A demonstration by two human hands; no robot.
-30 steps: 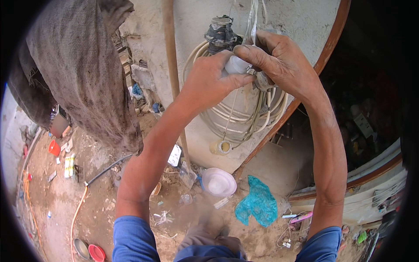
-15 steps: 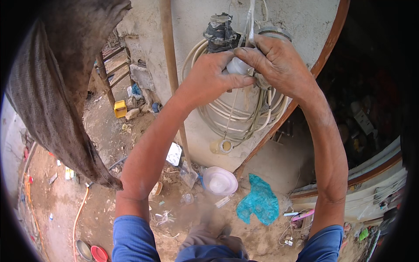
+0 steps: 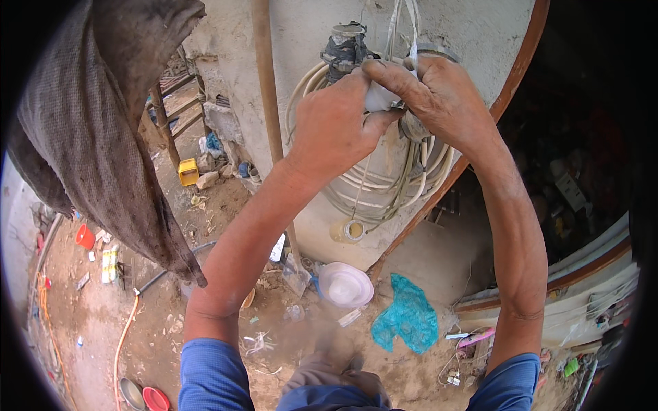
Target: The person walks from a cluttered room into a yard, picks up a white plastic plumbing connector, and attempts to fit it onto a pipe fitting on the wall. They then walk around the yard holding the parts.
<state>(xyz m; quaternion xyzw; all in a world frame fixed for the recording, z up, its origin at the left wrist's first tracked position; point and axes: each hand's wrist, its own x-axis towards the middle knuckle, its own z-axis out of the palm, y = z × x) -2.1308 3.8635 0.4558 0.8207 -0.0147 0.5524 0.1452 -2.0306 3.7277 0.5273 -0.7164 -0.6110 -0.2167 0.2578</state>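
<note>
Both hands are raised against a plastered wall. My left hand [image 3: 339, 127] and my right hand [image 3: 439, 103] pinch a small white piece [image 3: 379, 99] between their fingertips; what it is cannot be made out. Just behind them hangs a coil of white cable [image 3: 384, 188] on the wall, with thin white wires [image 3: 399, 24] running up from the hands. A dark taped fitting [image 3: 346, 48] sits on the wall right above my left hand. A round metal part [image 3: 411, 127] shows under my right palm.
A grey cloth [image 3: 96, 130] hangs at the left. A brown pipe [image 3: 267, 89] runs down the wall. On the dirt floor lie a white bowl [image 3: 345, 284], a teal plastic bag [image 3: 408, 318], a yellow box [image 3: 188, 171], an orange hose [image 3: 123, 339] and scattered litter. A dark doorway opens at the right.
The view has tilted, so the hanging cloth swung left and more floor shows. Both hands stay at the same spot on the wall, fingers still working the white piece.
</note>
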